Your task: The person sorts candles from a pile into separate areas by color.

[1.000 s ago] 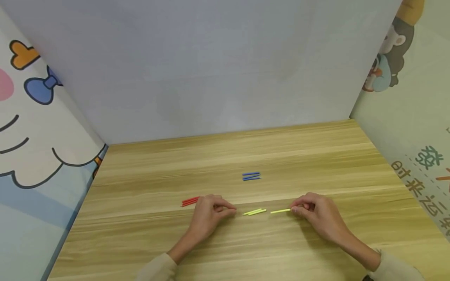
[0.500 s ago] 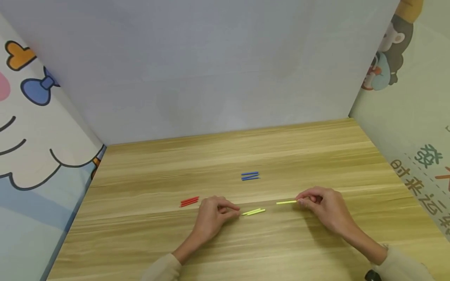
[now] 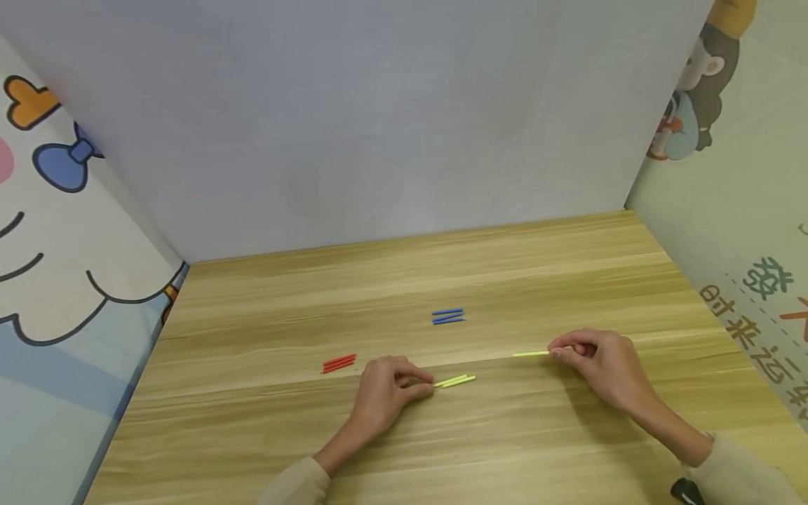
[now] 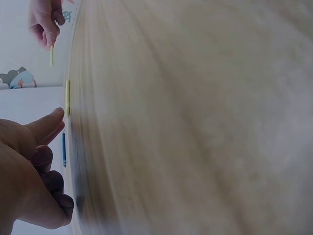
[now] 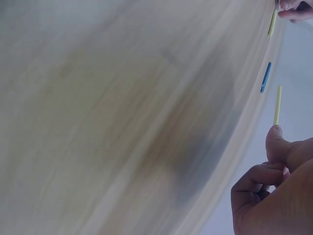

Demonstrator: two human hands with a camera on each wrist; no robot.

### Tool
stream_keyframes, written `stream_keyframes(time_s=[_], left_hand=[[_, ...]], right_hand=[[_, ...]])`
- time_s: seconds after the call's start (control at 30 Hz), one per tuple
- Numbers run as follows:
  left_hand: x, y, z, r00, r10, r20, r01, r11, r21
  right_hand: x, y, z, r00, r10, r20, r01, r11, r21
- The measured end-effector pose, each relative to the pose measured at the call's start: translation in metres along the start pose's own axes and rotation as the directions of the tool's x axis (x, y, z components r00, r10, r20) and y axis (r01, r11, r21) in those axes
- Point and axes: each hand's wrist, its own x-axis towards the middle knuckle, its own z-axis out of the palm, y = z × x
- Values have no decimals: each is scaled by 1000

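My right hand (image 3: 606, 365) pinches one end of a thin yellow stick (image 3: 532, 353) between thumb and forefinger. In the right wrist view this held stick (image 5: 278, 105) points away from the thumb, raised off the tabletop. Two more yellow sticks (image 3: 456, 381) lie side by side on the table. My left hand (image 3: 386, 393) is at their left end, thumb and forefinger tips close together with a slight gap. In the left wrist view the forefinger is nearly straight beside the yellow sticks (image 4: 68, 98); whether it touches them I cannot tell.
Several red sticks (image 3: 339, 363) lie in a bunch left of my left hand. Three blue sticks (image 3: 448, 316) lie farther back, near the middle. The wooden table (image 3: 265, 301) ends at a grey back wall (image 3: 391, 140), with printed panels at both sides.
My right hand has moved right and away from me, carrying its yellow stick away from the other two. The left hand has shifted slightly right, up to the end of the lying yellow sticks.
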Motion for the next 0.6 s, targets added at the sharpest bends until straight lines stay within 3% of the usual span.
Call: stream_keyframes(time_s=[0.6], left_hand=[[0,-1,3,1000,14,18,-14,999,37]], right_hand=[[9,40,-23,999,28,-17,-30,994,-101]])
